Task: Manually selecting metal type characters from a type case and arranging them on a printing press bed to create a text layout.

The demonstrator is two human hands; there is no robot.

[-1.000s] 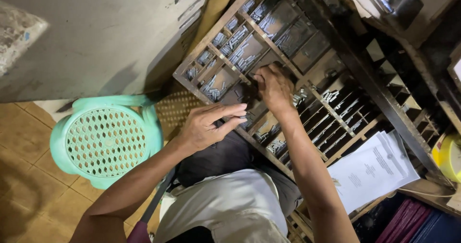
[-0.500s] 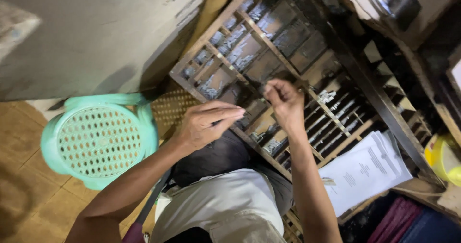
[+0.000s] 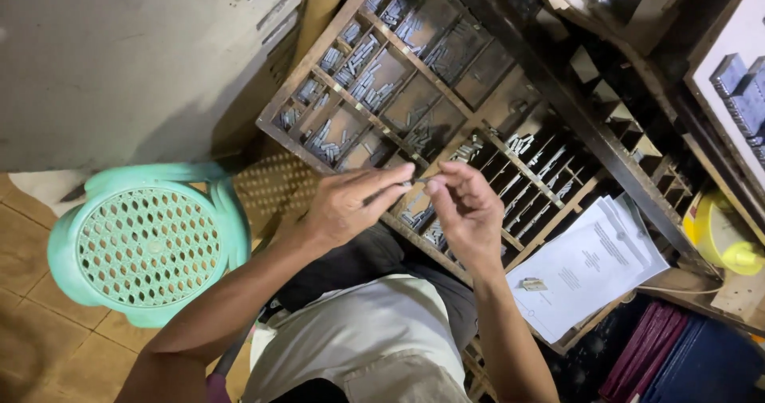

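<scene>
**A:** Where is the piece, and who has it?

**B:** Between the two hands, above the near edge of the wooden type case (image 3: 355, 104). The left hand (image 3: 344, 205) and right hand (image 3: 468, 212) meet fingertip to fingertip, and a small metal sort (image 3: 420, 181) shows as a thin grey sliver where they touch. Fingers on both hands are closed in a pinch on it.

**A:** How would it handle?

**B:** I'd judge it rigid and dense for its size, smooth-sided, so it could slip or roll out of a loose pinch. The narrow body suits thumb and forefinger on the long flat sides, leaving the end face bare.

**A:** Anything close by?

**B:** The compartments hold more grey sorts, some nearly bare. White printed sheets (image 3: 594, 263) lie to the right on the case. A green plastic stool (image 3: 143, 243) stands on the tiled floor at left, and a yellow container (image 3: 721, 239) sits far right.
</scene>
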